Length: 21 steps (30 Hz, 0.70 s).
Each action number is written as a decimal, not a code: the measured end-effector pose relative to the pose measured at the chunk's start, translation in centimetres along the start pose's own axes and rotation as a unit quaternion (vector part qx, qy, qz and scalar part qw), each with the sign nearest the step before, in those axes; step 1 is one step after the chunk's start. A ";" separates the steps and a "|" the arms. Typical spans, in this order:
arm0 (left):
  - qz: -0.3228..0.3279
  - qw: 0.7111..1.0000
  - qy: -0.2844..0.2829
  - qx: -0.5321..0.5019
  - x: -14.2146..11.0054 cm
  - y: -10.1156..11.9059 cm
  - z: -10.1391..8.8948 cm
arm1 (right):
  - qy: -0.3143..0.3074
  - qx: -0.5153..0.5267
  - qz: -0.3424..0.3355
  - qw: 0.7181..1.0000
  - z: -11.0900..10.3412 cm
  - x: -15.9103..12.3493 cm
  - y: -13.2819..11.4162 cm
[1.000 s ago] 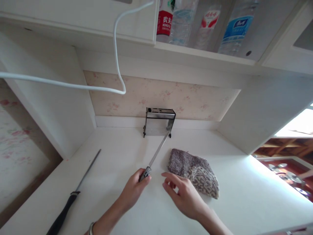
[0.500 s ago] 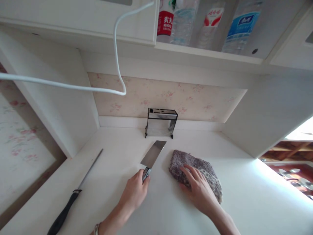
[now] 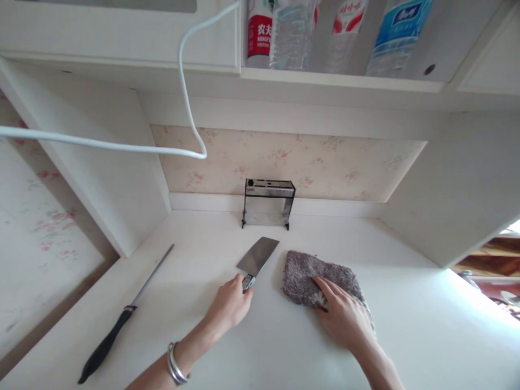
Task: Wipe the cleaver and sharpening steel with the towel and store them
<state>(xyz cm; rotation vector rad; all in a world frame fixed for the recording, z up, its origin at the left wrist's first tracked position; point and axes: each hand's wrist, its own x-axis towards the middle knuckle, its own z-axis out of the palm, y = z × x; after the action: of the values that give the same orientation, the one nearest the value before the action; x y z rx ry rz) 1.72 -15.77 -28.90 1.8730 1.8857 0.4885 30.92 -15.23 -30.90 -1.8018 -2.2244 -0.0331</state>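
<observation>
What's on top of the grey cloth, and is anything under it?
The right grip lies on top of the grey cloth. The white countertop shows around it; anything directly beneath the cloth is hidden.

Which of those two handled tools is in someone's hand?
The wide-bladed knife, gripped in the left hand; the other, the thin black-handled rod, lies on the counter with no hand touching it.

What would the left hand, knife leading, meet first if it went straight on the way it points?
Probably the rack at the back: the knife in the left hand points roughly toward its right end. Height and depth are unclear, so it might slip past to the wall.
</observation>
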 end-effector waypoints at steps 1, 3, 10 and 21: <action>0.003 1.000 0.002 0.014 0.1 0.4 -0.1 | 0.001 0.000 0.007 1.000 -0.1 -0.1 0.1; 0.015 0.999 0.006 0.042 0.4 1.2 -0.3 | 0.010 0.002 0.020 1.000 -0.1 -0.3 0.3; 0.061 0.989 0.022 0.133 1.0 3.6 0.5 | 0.094 0.040 0.136 0.985 0.0 -1.3 1.7; 0.080 0.985 -0.023 0.154 0.0 8.6 4.7 | 0.406 0.502 0.405 0.647 -1.9 -1.1 1.8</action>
<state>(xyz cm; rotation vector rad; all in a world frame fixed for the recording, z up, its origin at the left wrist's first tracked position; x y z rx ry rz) 11.48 -15.79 -28.30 2.2255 1.8740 0.2072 33.19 -16.26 -29.64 -1.4163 -0.4306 0.4029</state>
